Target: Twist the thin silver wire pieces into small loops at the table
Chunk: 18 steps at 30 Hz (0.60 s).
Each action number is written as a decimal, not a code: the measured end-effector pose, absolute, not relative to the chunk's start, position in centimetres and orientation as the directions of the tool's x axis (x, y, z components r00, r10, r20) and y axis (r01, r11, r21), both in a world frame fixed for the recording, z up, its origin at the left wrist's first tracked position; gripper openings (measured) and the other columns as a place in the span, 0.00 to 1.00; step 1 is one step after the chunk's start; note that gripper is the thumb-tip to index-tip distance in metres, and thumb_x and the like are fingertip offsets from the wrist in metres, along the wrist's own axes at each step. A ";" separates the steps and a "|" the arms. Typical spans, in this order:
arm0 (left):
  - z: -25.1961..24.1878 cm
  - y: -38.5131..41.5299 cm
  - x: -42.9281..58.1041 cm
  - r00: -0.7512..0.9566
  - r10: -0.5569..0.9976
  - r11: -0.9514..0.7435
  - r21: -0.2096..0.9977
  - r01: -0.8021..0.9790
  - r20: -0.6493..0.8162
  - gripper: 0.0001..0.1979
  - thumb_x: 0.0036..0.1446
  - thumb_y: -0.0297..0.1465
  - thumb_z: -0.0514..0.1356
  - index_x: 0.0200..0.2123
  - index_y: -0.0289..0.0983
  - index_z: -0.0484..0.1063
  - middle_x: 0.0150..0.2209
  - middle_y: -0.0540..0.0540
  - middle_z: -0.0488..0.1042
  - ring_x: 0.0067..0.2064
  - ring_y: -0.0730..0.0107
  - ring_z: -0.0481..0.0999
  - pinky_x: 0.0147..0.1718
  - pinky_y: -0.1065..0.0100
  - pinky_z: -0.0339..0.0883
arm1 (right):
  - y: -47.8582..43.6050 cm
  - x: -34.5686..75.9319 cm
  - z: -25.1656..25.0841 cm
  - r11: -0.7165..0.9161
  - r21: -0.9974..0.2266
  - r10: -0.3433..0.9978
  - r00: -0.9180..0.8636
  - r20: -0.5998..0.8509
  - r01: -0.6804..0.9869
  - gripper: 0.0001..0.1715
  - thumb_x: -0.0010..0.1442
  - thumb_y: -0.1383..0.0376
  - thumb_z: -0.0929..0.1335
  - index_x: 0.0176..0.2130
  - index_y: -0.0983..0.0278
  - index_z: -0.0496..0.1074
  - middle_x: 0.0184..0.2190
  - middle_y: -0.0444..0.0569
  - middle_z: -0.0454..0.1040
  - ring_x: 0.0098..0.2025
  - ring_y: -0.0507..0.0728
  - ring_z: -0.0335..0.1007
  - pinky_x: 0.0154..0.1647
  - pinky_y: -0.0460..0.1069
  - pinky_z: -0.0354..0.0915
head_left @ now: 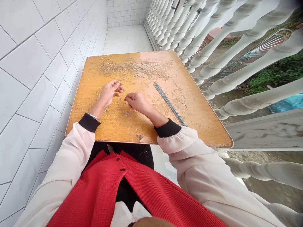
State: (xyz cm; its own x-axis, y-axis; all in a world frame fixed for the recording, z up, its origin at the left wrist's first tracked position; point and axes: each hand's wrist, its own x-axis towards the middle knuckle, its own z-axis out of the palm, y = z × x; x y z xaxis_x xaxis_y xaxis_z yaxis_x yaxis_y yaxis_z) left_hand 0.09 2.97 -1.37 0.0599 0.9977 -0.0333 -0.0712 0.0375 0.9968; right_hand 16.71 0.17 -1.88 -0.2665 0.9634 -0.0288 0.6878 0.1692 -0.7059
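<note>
Both hands rest on a worn wooden table [194, 123]. My left hand [110, 92] has its fingers curled and pinched together around a thin wire. My right hand [137, 101] is closed in a pinch on the same thin wire [123, 101], which runs between the two hands. A bundle of straight grey wires [169, 104] lies diagonally just right of my right hand. At the table's far side sits a tangled heap of bent wire loops [132, 67].
A white tiled wall [35, 78] runs close along the left. White balusters [224, 31] of a railing stand right of the table, with a drop beyond. Loose wire rings [181, 102] lie scattered on the tabletop.
</note>
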 end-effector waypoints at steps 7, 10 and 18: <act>-0.8 3.0 0.8 0.000 0.998 0.060 0.996 -0.071 -0.060 0.14 0.73 0.40 0.60 0.40 0.35 0.74 0.26 0.51 0.79 0.25 0.83 0.76 0.28 0.80 0.66 | -0.6 16.0 -2.0 0.227 -0.668 0.956 -0.292 0.016 0.709 0.15 0.63 0.71 0.62 0.34 0.67 0.78 0.17 0.43 0.70 0.23 0.53 0.67 0.35 0.48 0.62; -0.7 3.0 1.2 -0.030 0.997 0.069 0.995 -0.076 -0.072 0.13 0.75 0.37 0.57 0.41 0.36 0.74 0.26 0.52 0.78 0.25 0.84 0.75 0.28 0.81 0.65 | -1.1 15.4 -2.3 0.221 -0.700 0.959 -0.282 0.029 0.679 0.14 0.63 0.71 0.62 0.33 0.66 0.77 0.17 0.43 0.70 0.23 0.54 0.67 0.34 0.48 0.63; -1.0 3.6 0.8 0.052 0.997 0.069 0.978 -0.195 -0.060 0.11 0.75 0.34 0.58 0.40 0.35 0.74 0.30 0.50 0.79 0.29 0.81 0.77 0.30 0.79 0.65 | -0.4 16.1 -2.6 0.155 -0.753 0.979 -0.202 0.031 0.639 0.11 0.62 0.71 0.64 0.33 0.65 0.77 0.17 0.42 0.71 0.21 0.53 0.68 0.32 0.47 0.66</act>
